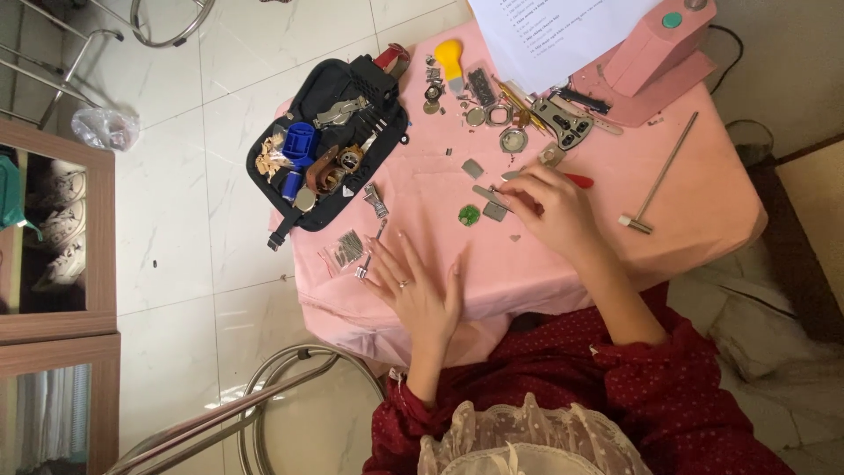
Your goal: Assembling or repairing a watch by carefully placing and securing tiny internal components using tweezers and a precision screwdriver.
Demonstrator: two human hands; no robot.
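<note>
Left hand [420, 286] lies flat, fingers spread — right hand [549, 207] pinches a small grey plate [495, 211].

Single view from my head, looking straight down on pink table [668, 189], moderately far above. Table sits mid-frame; floor left of table, my lap below it.

Matt pink cloth [615, 167]; shiny metal hammer [658, 180]; glossy floor tiles [176, 202].

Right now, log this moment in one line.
left hand flat on pink tablecloth | right hand touching small metal parts | green disc nearby
</note>
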